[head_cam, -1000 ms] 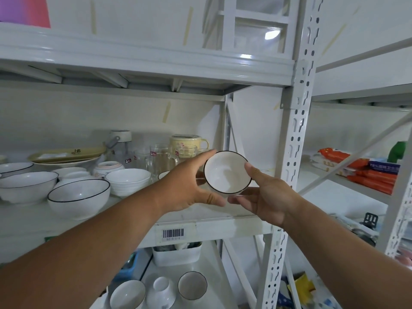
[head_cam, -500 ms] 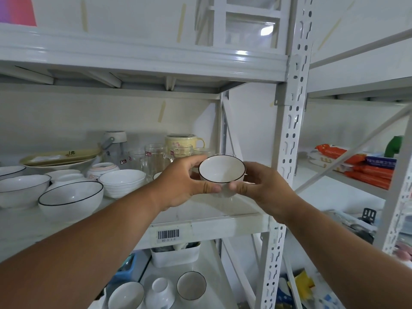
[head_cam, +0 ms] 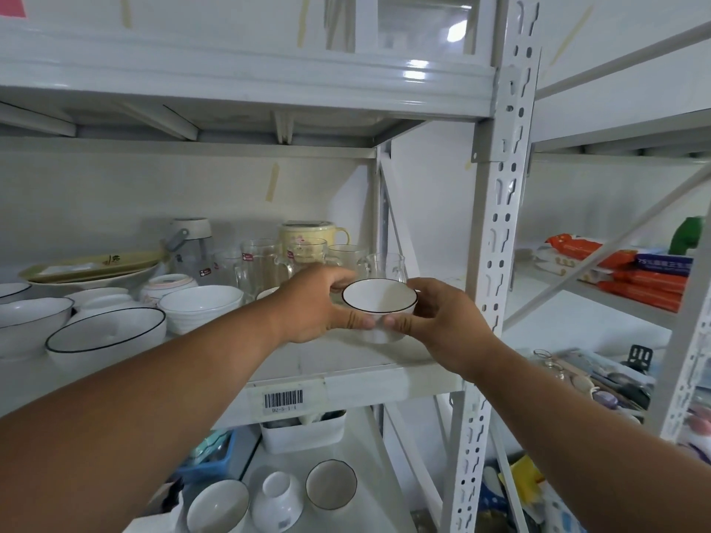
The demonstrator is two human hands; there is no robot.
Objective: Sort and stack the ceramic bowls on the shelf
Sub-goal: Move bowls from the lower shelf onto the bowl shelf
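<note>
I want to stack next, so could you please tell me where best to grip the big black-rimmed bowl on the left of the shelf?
Take the big bowl by its rim, from the front. It sits upright and open near the shelf edge, with other bowls close behind and beside it, so the near wall looks freest: thumb inside, fingers outside.

White metal shelf (head_cam: 346, 382) carries rimmed bowls (head_cam: 104, 340), glass mugs (head_cam: 265, 263), plates (head_cam: 92, 269)

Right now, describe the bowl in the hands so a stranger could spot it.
Find the white shelf with the barcode label. Above its right end, both hands hold a small bowl upright. It is white with a thin black rim, far smaller than the black-rimmed bowl at left.
</note>
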